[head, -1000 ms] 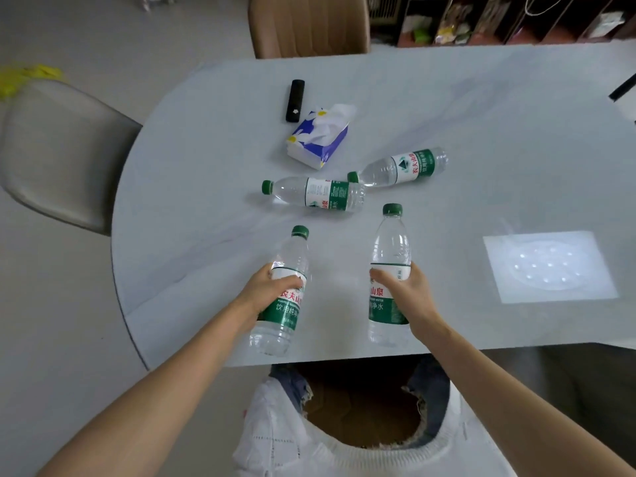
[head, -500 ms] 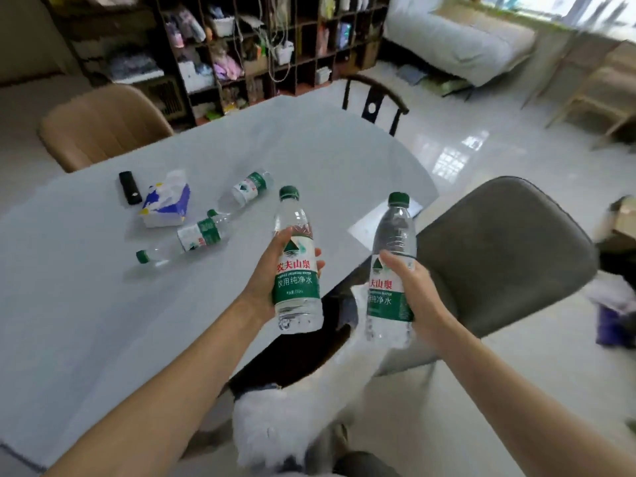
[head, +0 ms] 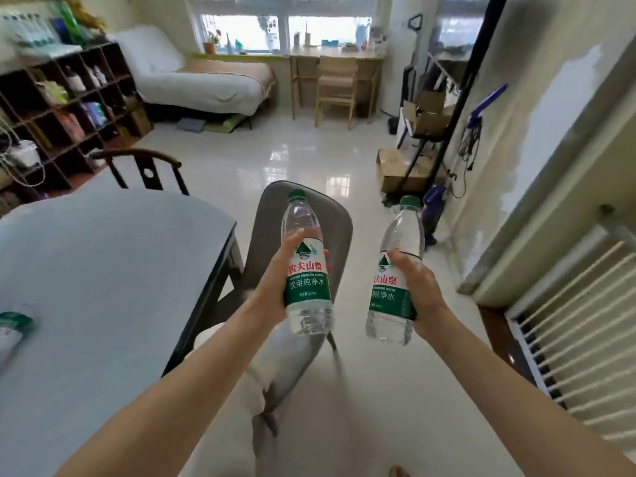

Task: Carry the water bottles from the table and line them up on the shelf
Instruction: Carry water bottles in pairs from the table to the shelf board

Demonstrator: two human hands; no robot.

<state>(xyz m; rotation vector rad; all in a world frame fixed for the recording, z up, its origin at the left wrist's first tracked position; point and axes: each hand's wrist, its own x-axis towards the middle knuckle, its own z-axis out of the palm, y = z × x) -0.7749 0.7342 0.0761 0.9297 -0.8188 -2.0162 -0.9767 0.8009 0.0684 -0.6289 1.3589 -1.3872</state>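
- The left hand (head: 272,290) has its grip clamped around a water bottle (head: 307,270), fingers wrapped behind the green-and-white label and the thumb across the upper front, just under the clear shoulder.
- That bottle stands nearly upright in the air, green cap at the top, in front of a grey chair (head: 340,228) pushed close to the desk (head: 113,270).
- The right hand (head: 418,287) has its grip clamped on a second water bottle (head: 395,277), holding it from the right side at label height, thumb across the top edge of the label.
- The second bottle leans slightly, its cap tipped to the right, and hangs over the glossy white floor (head: 303,160), apart from the first bottle.
- A third bottle (head: 12,327) lies on its side at the left edge of the desk, partly cut off by the frame and blurred.
- A dark cubby shelf (head: 69,111) filled with assorted items stands along the left wall beyond the desk, well apart from both held bottles.
- A dark wooden chair (head: 144,166) sits at the far end of the desk.
- A white slatted radiator cover (head: 578,325) runs along the right wall.
- Farther off are a white-covered bed (head: 192,80) and a wooden table with a chair under the window (head: 285,25).
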